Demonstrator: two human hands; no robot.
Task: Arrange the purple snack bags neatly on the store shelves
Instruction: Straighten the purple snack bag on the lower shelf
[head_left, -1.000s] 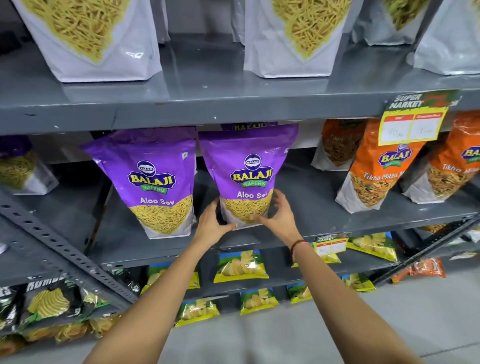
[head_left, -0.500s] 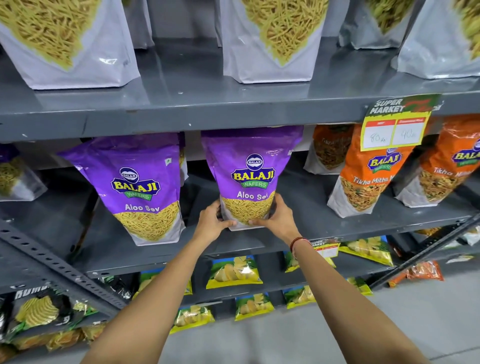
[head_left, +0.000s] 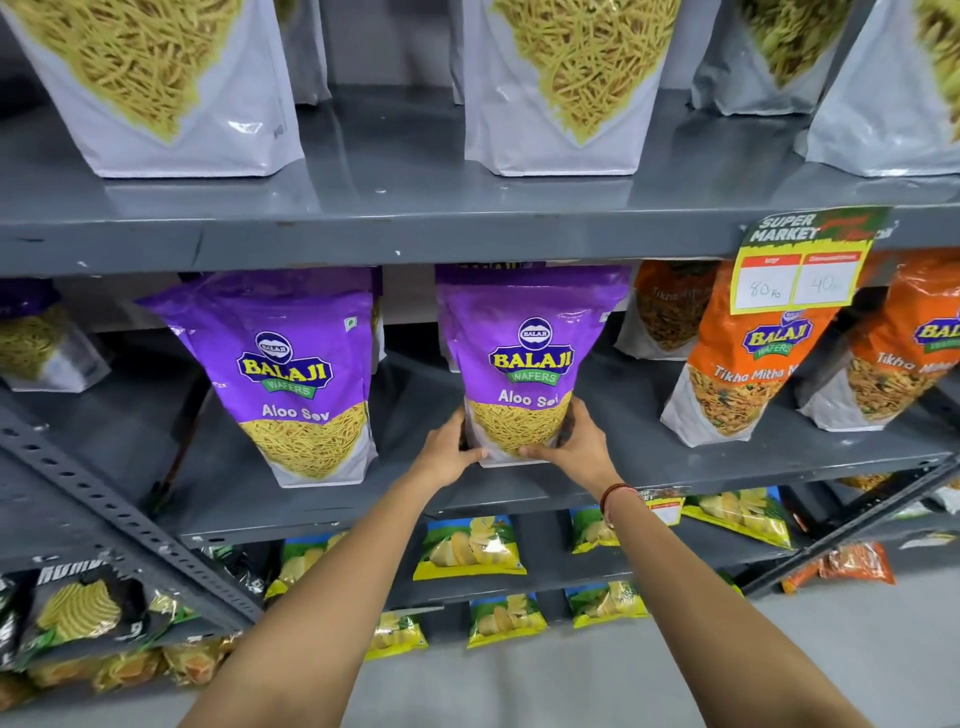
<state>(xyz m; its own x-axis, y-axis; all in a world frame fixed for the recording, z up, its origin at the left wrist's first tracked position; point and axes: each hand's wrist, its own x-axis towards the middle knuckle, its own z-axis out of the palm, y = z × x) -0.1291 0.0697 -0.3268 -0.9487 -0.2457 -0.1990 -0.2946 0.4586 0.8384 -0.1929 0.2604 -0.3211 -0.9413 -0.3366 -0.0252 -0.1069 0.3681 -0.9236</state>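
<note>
So both hands are on the same purple snack bag (head_left: 530, 358), the Balaji Aloo Sev one standing upright on the middle shelf (head_left: 623, 447). The left hand (head_left: 447, 451) cups the bag's lower left corner, fingers wrapped round the side and the thumb pressed on the front near the bottom edge. The right hand (head_left: 574, 441) mirrors that on the lower right corner, thumb on the front and fingers curled round the side. Neither hand is spread flat; both are clamped onto the bag's base. There's a red thread bracelet (head_left: 615, 496) on the right wrist.

The bag's bottom sits at or just above the shelf surface; can't really tell if it's touching, since the hands cover that spot. Another purple bag peeks out right behind its top.

To the left on the same shelf is a second purple Aloo Sev bag (head_left: 291, 374), standing by itself with a clear gap between the two, leaning a bit to one side. On the right are orange Tikha Mitha bags (head_left: 748, 364), also tilted, with a yellow price tag (head_left: 797, 278) hanging from the shelf edge above them.

The top shelf has big white bags (head_left: 171, 88) of yellow sev. Lower shelves hold small yellow and green chip packets (head_left: 470, 545).
</note>
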